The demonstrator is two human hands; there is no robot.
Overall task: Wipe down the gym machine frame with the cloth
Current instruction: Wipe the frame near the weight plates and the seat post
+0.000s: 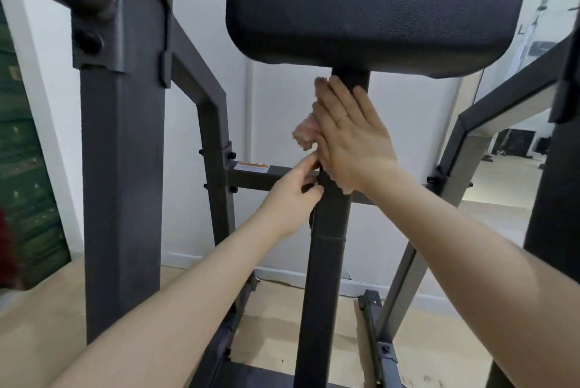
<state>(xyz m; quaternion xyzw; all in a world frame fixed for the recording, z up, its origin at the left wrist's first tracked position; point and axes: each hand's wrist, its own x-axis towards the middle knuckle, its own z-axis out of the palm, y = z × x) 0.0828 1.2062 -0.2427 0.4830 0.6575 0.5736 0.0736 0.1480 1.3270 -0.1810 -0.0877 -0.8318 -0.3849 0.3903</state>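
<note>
right hand [348, 136] lies flat, fingers straight, pressing the pink cloth [306, 133] on the post [326, 230] under the pad [376, 5], to rub it clean | left hand [293, 199] curls on the post's side, likely to steady it | hands close together

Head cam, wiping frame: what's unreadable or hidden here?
- cloth: mostly covered by the right hand, head view.
- Post face under cloth: hidden.
- Warning label: text too small.
- left hand fingertips: what they hold at the post is unclear.
- Pad: top cut off.
</note>
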